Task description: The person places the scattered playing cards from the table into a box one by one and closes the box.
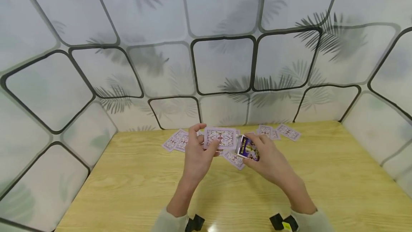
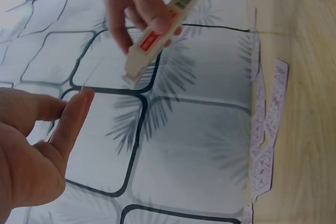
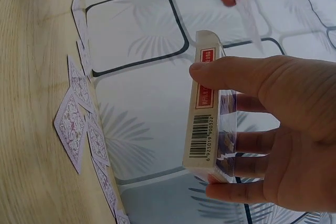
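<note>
My left hand (image 1: 199, 158) pinches a playing card (image 1: 220, 138) with a patterned pink-and-white back, thumb on its face toward the head camera. In the left wrist view that card shows nearly edge-on. My right hand (image 1: 271, 160) grips a small card box (image 1: 249, 148) with a dark purple printed face, just right of the card. The right wrist view shows the box's side with a red label and a barcode (image 3: 201, 136), the thumb over the label. A flap stands out at the box's end nearer the left hand. Whether cards are inside, I cannot tell.
Several patterned cards lie face down along the table's back edge, some overlapping, including one at the left (image 1: 172, 142), one at the right (image 1: 288, 132) and one below the hands (image 1: 234, 160). The wooden table (image 1: 145, 189) meets a patterned cloth wall (image 1: 222, 67) behind and at both sides.
</note>
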Motion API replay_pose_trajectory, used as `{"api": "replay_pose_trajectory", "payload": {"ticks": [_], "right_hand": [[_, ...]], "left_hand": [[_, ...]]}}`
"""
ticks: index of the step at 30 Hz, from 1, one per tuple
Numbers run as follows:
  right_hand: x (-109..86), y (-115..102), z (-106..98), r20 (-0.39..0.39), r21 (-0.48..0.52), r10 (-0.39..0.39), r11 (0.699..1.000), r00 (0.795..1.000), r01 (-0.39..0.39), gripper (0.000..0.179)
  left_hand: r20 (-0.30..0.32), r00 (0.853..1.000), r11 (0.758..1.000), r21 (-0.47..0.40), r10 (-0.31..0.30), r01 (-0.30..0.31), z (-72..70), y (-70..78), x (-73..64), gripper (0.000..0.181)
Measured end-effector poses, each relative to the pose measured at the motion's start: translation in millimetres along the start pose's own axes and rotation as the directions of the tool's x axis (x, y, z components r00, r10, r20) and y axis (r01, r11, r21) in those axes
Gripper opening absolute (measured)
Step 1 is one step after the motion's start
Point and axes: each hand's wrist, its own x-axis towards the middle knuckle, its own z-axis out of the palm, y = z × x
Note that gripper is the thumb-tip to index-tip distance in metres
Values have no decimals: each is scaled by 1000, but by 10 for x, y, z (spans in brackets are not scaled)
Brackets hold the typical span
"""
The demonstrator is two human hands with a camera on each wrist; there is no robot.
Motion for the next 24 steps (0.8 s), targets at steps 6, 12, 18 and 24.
{"api": "replay_pose_trajectory", "payload": {"ticks": [6, 12, 18, 24], "right_hand": [[-15, -30, 2, -3, -10, 1, 1000, 1000, -1, 72], [-21, -46, -36, -29, -30, -19, 999, 999, 18, 73], [-41, -50, -94, -17, -39, -12, 999, 1000, 11, 73], [-94, -41, -87, -14, -25, -19, 1000, 1000, 19, 73]], "left_hand": [[-26, 1000, 996, 94, -5, 8, 116, 143, -65, 46], [51, 999, 985, 169, 15, -23, 182, 174, -104, 45], [-17, 1000, 991, 131, -11, 13, 207, 167, -118, 46], [-40, 999, 994, 112, 11, -6, 223, -87, -81, 48]]}}
